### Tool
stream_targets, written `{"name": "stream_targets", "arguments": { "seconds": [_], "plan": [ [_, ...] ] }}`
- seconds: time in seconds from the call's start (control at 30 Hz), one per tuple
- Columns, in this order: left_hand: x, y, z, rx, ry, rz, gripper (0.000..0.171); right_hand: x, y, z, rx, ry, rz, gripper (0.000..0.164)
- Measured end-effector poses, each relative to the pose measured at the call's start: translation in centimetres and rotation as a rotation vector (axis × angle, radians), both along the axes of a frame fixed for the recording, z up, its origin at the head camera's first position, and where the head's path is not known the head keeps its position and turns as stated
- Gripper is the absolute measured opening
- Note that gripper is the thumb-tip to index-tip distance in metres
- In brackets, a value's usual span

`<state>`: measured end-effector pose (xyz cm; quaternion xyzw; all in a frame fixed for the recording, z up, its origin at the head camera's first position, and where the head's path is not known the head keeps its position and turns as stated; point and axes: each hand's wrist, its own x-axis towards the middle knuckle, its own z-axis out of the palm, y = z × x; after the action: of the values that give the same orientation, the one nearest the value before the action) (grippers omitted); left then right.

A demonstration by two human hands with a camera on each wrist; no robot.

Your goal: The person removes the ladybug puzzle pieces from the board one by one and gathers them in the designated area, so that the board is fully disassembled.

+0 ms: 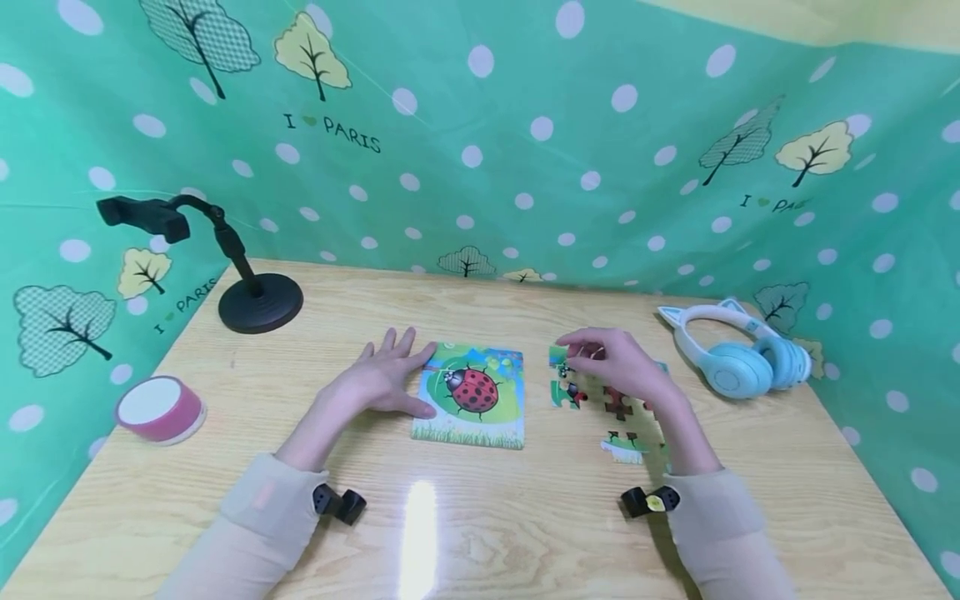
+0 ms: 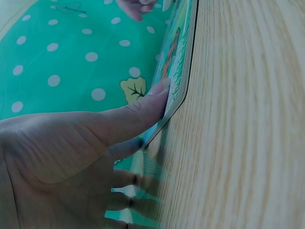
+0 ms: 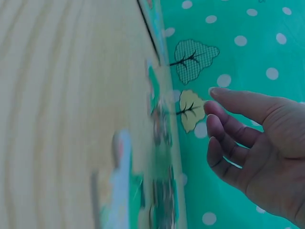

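Observation:
A square ladybug picture board [image 1: 498,417] lies flat in the middle of the table. My left hand [image 1: 381,380] is spread at its left side; in the left wrist view the thumb [image 2: 147,107] rests on the board's edge and the other fingers reach down to the table. Over several loose jigsaw pieces [image 1: 564,395] to the right of the board hovers my right hand [image 1: 621,360]. Its fingers are loosely bent and hold nothing in the right wrist view. More pieces, including one with grass [image 1: 624,452], lie below that hand, which partly covers them.
Light blue cat-ear headphones [image 1: 731,367] lie at the right rear. At the left rear stands a black stand [image 1: 262,304] with a bent arm. A pink and white round object [image 1: 160,408] sits at the left. A green dotted cloth [image 1: 480,150] hangs behind the wooden table [image 1: 480,533].

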<state>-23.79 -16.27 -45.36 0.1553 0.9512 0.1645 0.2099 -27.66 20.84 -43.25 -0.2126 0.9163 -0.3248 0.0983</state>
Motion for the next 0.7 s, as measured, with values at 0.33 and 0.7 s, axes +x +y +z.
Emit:
{"name": "stream_targets", "arguments": {
  "seconds": [0.33, 0.7],
  "plan": [
    [0.0, 0.2, 0.0, -0.004, 0.004, -0.006, 0.108, -0.2, -3.4, 0.5, -0.159, -0.006, 0.027, 0.041],
    [-0.1, 0.0, -0.1, -0.006, -0.001, -0.004, 0.108, 0.8, -8.0, 0.1, -0.273, -0.073, 0.118, 0.045]
  ]
}}
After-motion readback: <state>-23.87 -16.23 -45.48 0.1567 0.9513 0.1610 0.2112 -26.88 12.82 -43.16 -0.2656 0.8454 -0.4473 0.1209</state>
